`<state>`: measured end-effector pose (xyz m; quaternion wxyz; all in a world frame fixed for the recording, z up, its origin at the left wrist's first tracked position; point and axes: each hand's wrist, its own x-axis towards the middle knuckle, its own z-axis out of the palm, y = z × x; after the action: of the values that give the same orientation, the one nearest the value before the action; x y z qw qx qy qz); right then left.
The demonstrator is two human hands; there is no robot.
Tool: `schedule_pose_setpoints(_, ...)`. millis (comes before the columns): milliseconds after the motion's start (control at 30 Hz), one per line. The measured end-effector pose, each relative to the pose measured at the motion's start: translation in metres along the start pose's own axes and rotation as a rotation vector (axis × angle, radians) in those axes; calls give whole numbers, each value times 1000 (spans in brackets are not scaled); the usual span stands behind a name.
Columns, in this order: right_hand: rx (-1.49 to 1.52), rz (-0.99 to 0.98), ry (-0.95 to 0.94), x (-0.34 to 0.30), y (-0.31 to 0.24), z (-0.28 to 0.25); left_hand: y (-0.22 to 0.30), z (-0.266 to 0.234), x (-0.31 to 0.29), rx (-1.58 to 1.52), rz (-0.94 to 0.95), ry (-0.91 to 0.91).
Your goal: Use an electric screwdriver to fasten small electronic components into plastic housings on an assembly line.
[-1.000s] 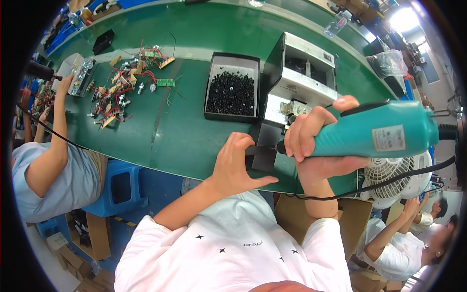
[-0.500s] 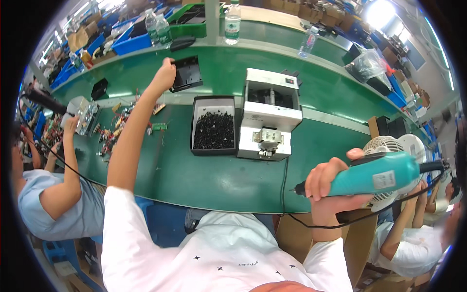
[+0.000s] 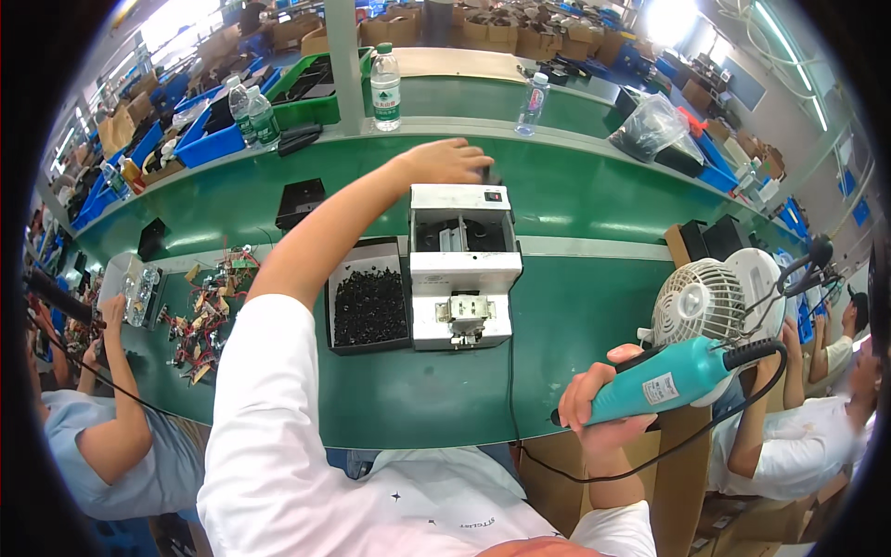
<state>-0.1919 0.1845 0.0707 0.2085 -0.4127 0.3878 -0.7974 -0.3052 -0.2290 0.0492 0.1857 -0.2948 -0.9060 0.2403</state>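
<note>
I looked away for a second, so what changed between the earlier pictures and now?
The left hand left the dark piece near the body and reached across the green bench, now behind the white machine. The right hand kept gripping the teal power screwdriver.

The person wears a white short-sleeved cotton T-shirt [image 3: 371,501] sprinkled with small dark stars; both forearms and both hands are bare, without gloves.

Bright overhead glare at top, sharp centre, fisheye-bent dark rim.
</note>
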Motion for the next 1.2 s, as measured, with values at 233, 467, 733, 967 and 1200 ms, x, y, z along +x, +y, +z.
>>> schedule_pose_setpoints(233, 73, 37, -19, 3, 1, 11, 0, -80, -123, -358, -889, -76)
schedule_pose_setpoints(467, 100, 155, -36, 33, 27, 46, 159, -225, -119, -1079, -1338, 855)
schedule_pose_setpoints(733, -180, 256, -32, 46, 27, 95, 248, -220, -87, -1387, -1004, 1199)
schedule_pose_setpoints(967, -368, 138, 59, 36, 39, 89, 253, -230, -66, -1563, -1153, 1063)
schedule_pose_setpoints(1200, -382, 121, 10, 33, 46, 86, 264, -221, -76, -1579, -1209, 1003)
